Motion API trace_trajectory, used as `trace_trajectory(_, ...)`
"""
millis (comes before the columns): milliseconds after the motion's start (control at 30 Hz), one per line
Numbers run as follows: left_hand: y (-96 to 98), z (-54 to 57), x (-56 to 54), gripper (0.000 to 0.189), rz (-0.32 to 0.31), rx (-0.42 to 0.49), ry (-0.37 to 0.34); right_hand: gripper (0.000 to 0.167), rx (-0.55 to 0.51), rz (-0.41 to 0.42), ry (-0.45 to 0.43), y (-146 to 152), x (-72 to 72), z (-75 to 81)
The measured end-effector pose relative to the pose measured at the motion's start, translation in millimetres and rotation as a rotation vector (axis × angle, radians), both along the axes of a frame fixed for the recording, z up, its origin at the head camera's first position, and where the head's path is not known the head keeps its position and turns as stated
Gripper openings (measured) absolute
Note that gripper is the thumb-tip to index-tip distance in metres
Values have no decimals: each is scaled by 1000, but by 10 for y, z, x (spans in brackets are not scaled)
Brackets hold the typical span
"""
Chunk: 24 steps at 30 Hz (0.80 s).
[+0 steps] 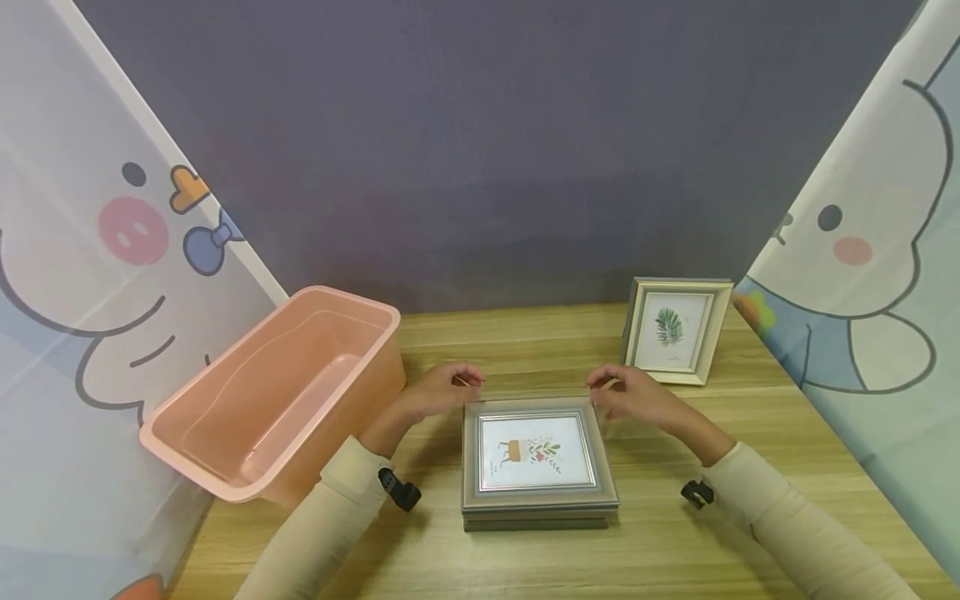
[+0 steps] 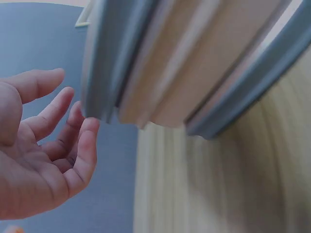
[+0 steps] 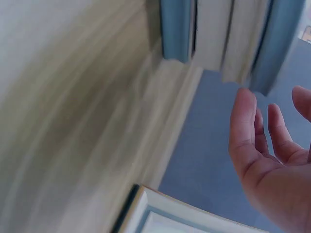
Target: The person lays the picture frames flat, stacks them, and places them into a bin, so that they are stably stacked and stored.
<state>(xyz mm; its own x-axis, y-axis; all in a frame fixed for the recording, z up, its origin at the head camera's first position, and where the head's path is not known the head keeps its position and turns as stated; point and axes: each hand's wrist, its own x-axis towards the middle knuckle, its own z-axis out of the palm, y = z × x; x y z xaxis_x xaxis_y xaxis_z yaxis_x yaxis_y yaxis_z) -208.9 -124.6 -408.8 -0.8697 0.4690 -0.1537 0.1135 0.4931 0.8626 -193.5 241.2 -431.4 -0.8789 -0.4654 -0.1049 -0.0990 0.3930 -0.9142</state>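
Observation:
A stack of picture frames (image 1: 537, 498) lies flat on the wooden table, the top one showing a print of flowers in an orange pot. My left hand (image 1: 447, 388) is at the stack's far left corner, fingers loosely bent; in the left wrist view the fingertips (image 2: 89, 125) come right up to the frame edge. At the far right corner, my right hand (image 1: 628, 395) has its fingers similarly bent. The right wrist view shows a fingertip (image 3: 245, 97) just by the corner of the stacked frames (image 3: 214, 39). Neither hand grips anything.
To the left stands a deep pink plastic bin (image 1: 367, 367), its visible inside bare. A cream frame with a green leaf print (image 1: 670, 329) stands upright at the back right. Behind the wooden table (image 1: 510, 333) rises a dark grey panel (image 1: 495, 167), with cartoon-printed sheets on both sides.

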Motion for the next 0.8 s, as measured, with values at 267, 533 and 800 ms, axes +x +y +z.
trace_trajectory(267,213,190,-150,29,-43,6,75,29,51,-63,105,166,-115,196)
trace_trajectory(533,511,325,-294,40,-47,20,85,26,73,-170,273,401,-206,461)
trace_trajectory(800,831,420,-456,43,-41,23,108,27,16,-340,406,710,-287,619)
